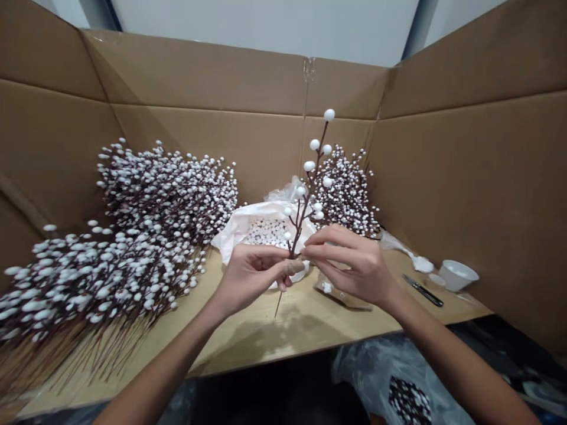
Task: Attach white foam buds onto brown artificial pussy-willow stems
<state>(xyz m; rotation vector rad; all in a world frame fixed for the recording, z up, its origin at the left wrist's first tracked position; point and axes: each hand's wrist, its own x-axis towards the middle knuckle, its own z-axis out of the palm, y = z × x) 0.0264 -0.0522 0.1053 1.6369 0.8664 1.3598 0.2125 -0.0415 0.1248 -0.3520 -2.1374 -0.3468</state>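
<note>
The left hand (252,277) and right hand (354,265) both pinch one berry stem (305,221) bearing ten white berries, upright above the table (266,336). Two heaps of stems lie beyond, one left (146,236), one far right (348,192); one bowl (458,274) sits right.

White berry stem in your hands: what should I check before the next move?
1. Left hand pinching the berry stem: ok.
2. Right hand with its fingertips at the stem: ok.
3. Top berry sitting on the stem's tip: ok.
4. Small white balls lying inside the white tissue: ok.
5. Black-handled tool lying apart from both hands: ok.
6. What is inside the white cup: cannot tell.
</note>
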